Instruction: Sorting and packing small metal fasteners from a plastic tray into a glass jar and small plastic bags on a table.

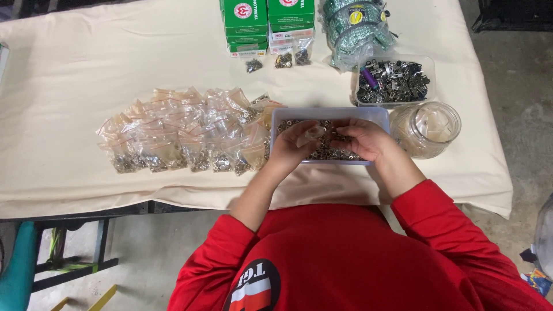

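Note:
Both hands work over a pale rectangular plastic tray (pixel 282 117) filled with small metal rings and fasteners. My left hand (pixel 292 147) holds a small clear plastic bag (pixel 313 134) above the tray. My right hand (pixel 364 138) is at the bag's right side with its fingers pinched together, apparently on small metal parts. Left of the tray lies a heap of several small clear bags (pixel 184 135) filled with metal parts.
A cream cloth covers the table (pixel 75 75). At the far edge stand green boxes (pixel 266 23) and a bundle of green packets (pixel 354 29). A clear tub of dark metal clips (pixel 393 80) and a clear jar (pixel 429 128) sit right of the tray.

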